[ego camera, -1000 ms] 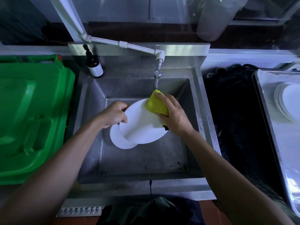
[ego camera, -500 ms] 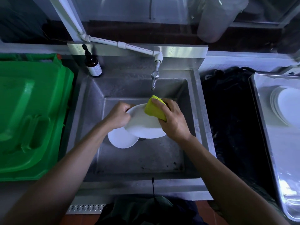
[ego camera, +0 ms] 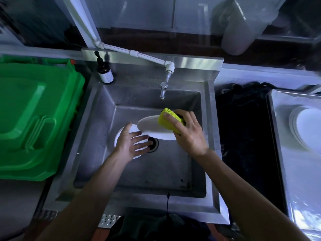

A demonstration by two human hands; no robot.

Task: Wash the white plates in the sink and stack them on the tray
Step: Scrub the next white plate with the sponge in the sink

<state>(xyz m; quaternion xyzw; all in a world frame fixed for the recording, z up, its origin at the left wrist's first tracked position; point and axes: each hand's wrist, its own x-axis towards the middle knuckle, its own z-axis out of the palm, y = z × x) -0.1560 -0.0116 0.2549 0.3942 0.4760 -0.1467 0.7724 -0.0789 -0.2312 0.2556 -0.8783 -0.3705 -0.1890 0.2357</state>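
My right hand (ego camera: 188, 132) pinches a white plate (ego camera: 151, 127) together with a yellow sponge (ego camera: 169, 119), holding the plate nearly flat above the steel sink (ego camera: 139, 171). My left hand (ego camera: 130, 143) is open, fingers spread, just left of and below that plate, over a second white plate (ego camera: 119, 136) lying on the sink floor by the drain (ego camera: 153, 145). A stack of white plates (ego camera: 307, 126) rests on the metal tray (ego camera: 295, 171) at the far right.
The faucet (ego camera: 163, 87) hangs above the sink's back. A dark soap bottle (ego camera: 104, 72) stands at the sink's back left corner. A green plastic bin lid (ego camera: 34, 119) fills the left side. A black gap (ego camera: 243, 136) separates sink and tray.
My left hand has let go of the held plate and opened. The right hand has tipped the plate from upright to nearly flat and moved it right.
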